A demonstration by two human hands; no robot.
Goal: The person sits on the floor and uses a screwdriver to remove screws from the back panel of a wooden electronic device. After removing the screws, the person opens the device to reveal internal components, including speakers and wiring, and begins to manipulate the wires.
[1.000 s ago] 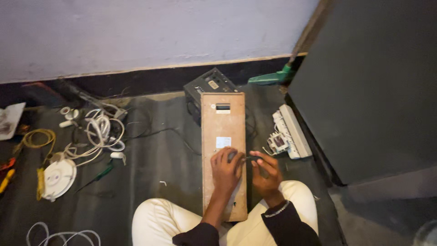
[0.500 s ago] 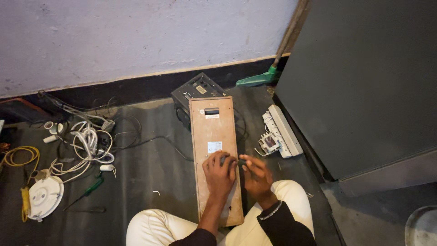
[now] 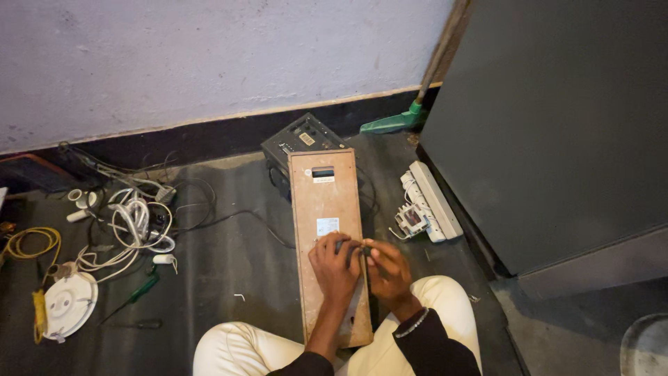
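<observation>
Sitting cross-legged on floor, long wooden board (image 3: 325,237) resting lap-to-floor. Left hand (image 3: 337,267) flat on board; right hand (image 3: 387,270) grip closed on small dark part, hard to identify. Risks: board sliding off knee, part slipping from fingers.

Two bare hands held close together in front of a seated person, seen from above.
The left hand (image 3: 337,264) lies palm down with fingers curled; the right hand (image 3: 388,271) sits just beside it, fingertips pinched and meeting the left's. Both forearms wear dark sleeves, and the right wrist carries a bracelet.
</observation>
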